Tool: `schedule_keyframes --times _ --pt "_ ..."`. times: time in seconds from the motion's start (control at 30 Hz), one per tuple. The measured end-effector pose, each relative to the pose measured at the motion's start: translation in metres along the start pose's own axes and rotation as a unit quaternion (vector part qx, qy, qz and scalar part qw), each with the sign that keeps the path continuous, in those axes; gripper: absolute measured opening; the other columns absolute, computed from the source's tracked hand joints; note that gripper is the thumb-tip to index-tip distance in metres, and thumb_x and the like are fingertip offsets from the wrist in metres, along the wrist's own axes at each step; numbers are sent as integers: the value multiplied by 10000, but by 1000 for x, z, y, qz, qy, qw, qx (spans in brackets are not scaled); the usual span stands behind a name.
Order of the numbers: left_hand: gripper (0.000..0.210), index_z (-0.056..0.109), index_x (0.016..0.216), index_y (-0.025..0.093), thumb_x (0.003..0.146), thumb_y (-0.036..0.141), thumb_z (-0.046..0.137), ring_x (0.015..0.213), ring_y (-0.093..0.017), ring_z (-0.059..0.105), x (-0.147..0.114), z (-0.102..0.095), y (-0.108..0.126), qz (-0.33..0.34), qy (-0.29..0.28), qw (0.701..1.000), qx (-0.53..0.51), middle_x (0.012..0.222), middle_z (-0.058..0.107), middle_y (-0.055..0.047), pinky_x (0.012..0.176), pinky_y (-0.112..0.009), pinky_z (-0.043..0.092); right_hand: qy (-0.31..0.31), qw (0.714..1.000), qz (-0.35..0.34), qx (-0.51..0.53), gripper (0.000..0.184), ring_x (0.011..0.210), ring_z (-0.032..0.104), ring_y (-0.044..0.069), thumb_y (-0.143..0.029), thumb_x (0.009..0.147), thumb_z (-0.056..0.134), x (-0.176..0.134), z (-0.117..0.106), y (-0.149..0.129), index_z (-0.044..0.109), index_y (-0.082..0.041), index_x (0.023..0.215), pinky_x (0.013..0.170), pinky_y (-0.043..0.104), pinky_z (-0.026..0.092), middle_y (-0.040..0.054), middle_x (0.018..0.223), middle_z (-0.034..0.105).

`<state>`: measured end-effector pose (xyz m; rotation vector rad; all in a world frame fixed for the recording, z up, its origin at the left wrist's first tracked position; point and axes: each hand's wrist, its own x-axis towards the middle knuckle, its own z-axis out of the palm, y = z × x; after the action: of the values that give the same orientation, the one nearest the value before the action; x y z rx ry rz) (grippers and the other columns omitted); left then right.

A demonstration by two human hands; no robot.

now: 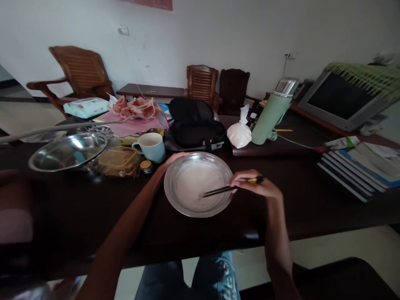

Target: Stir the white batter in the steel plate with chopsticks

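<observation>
A round metal bowl (200,213) stands on the dark table in front of me, holding a whitish, batter-like mixture (192,177). My left hand (175,159) grips the bowl's far left rim, its fingers partly hidden behind the edge. In my right hand (251,182) is a pair of dark chopsticks (217,191), closed in the fingers over the bowl's right rim. The chopsticks slant down to the left, and their tips dip into the mixture. A light blue mug (152,148) and a small yellow-lidded jar (146,166) are near my left wrist.
To the left are a second metal bowl (67,154) and a yellow-lidded container (118,159). Behind the bowl lies a black bag (195,123). Further right are a tied bag of white powder (239,133), a green thermos (271,116) and stacked books (353,175). Someone's blurred arm (15,200) shows at far left.
</observation>
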<state>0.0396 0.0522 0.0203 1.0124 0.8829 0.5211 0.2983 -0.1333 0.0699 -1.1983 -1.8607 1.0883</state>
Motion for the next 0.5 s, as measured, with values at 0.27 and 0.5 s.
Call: schedule_keyframes --times 0.27,0.5 --pt "192 731 907 183 831 211 557 570 -169 607 -1 1 1 -12 21 999 -27 588 688 8 626 -269 470 97 995 16 -31 195 716 671 170 -318 860 567 -7 -5 -1 685 -168 819 692 301 525 65 851 714" --pt "279 731 905 151 898 210 458 500 -141 579 2 -1 1 -52 31 997 -43 548 674 2 582 -252 450 90 993 -49 -64 176 886 651 176 -296 876 543 16 13 1 682 -192 899 794 308 509 49 912 709"
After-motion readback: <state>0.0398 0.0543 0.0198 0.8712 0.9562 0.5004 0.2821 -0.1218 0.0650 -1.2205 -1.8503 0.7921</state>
